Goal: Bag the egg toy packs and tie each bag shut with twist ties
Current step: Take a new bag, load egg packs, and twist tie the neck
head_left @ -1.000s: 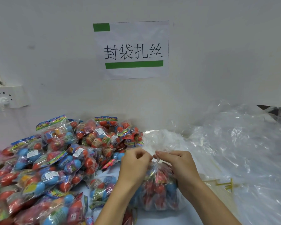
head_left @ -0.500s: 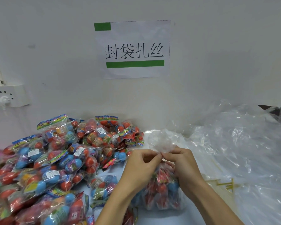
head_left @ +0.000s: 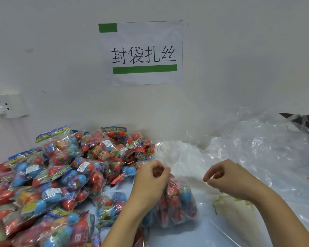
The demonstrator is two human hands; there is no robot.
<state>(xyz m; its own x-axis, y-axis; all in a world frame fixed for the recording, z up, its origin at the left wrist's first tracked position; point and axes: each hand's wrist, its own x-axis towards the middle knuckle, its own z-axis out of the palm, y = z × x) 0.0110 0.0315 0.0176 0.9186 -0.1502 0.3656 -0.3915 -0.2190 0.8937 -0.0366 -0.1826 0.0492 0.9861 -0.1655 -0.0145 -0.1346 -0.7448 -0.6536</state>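
The filled bag (head_left: 175, 202) of red and blue egg toys stands on the table (head_left: 200, 234) at centre. The left hand (head_left: 151, 177), at the bag's 11 o'clock, pinches its gathered neck with curled fingers. The right hand (head_left: 228, 177), at the bag's 2 o'clock and apart from it, has fingers curled; whether it holds a twist tie cannot be told. Loose egg toy packs (head_left: 61, 175) are heaped at 9 o'clock, empty clear bags (head_left: 257, 148) at 2 o'clock. A paper sign (head_left: 141, 52) hangs at 12 o'clock.

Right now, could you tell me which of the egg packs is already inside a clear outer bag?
The bundle under the left hand, which grips its gathered neck; the packs in the pile to its left lie loose and unbagged.
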